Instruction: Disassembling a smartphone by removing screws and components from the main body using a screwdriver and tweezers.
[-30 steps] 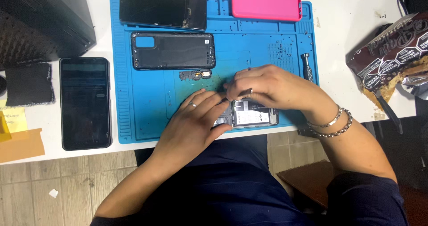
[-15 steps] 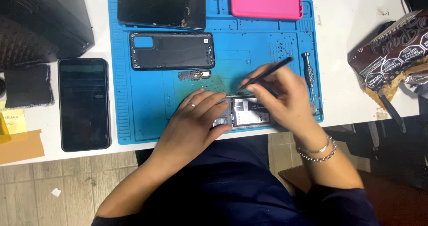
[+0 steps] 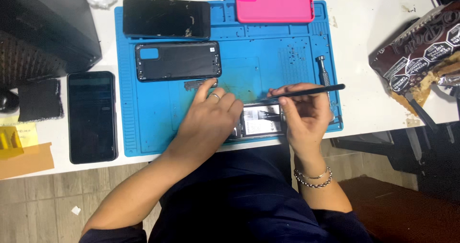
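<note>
On a white table point(image 3: 364, 42), seen from the head camera looking down, lies a blue repair mat point(image 3: 249, 66). At its near edge rests an opened phone point(image 3: 261, 121) with its insides exposed. The left hand point(image 3: 208, 121) presses flat on the phone's left end, index finger stretched out toward a small loose part point(image 3: 199, 85) on the mat. The right hand point(image 3: 304, 113) is closed around a thin black prying tool point(image 3: 306, 92), held nearly level, its tip over the phone's top edge. Farther back on the mat lie a black back cover point(image 3: 177, 61), a dark screen panel point(image 3: 165, 18) and a pink case point(image 3: 274, 3); a screwdriver point(image 3: 324, 70) stands to the right. Another black phone point(image 3: 92, 116) sits off the mat, left. A slip of the tool could likely gouge the exposed parts, and the phone, so near the table's edge, might slide off.
</note>
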